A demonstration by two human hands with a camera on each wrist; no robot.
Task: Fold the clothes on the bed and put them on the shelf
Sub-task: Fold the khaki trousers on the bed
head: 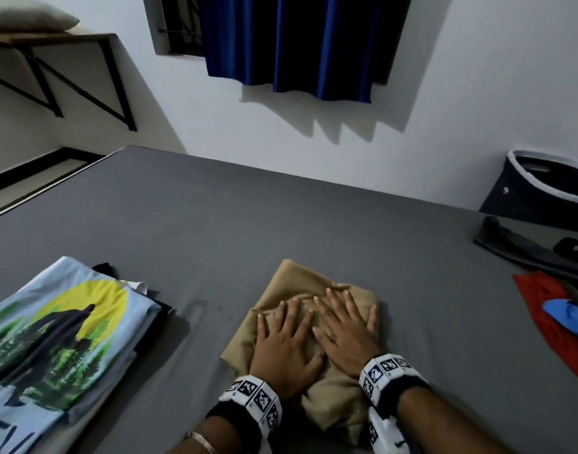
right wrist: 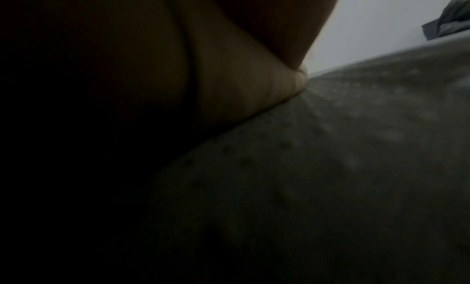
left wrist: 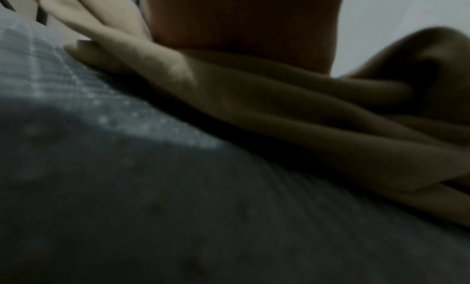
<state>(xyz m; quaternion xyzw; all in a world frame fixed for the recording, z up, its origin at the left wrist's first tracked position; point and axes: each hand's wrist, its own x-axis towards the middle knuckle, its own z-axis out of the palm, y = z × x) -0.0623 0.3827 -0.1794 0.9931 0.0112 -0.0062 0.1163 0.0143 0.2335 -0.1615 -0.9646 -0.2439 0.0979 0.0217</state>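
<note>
Currently, a folded tan garment (head: 300,326) is being pressed flat on the grey bed (head: 281,224) by both hands. It is lying near the front edge of the bed, roughly in the middle. The left hand (head: 282,348) is being laid palm-down on the left part of the bundle, with its fingers (head: 281,314) straight and spread a little apart. The right hand (head: 346,329) is being laid beside it on the right part, palm-down too, fingers straight and fanned; the inner edges of the two hands are almost touching. Nothing is being gripped or pinched by either hand.

From the left wrist, the creased folds of the tan cloth (left wrist: 279,111) are being seen against the grey sheet (left wrist: 127,208), dark and blurred. The right wrist view is being darkened almost wholly; only a rounded fold of the cloth (right wrist: 254,87) is being shown resting on the sheet (right wrist: 330,167).

To the left, a stack of folded clothes topped by a light blue printed shirt (head: 51,332) is being kept on the bed, well apart from the tan bundle. At the right edge, a red garment (head: 550,306) with a blue piece (head: 566,311) on it and a black garment (head: 527,247) are lying unfolded. A wall shelf (head: 51,39) is being seen at upper left, a dark basket (head: 540,188) at far right.
</note>
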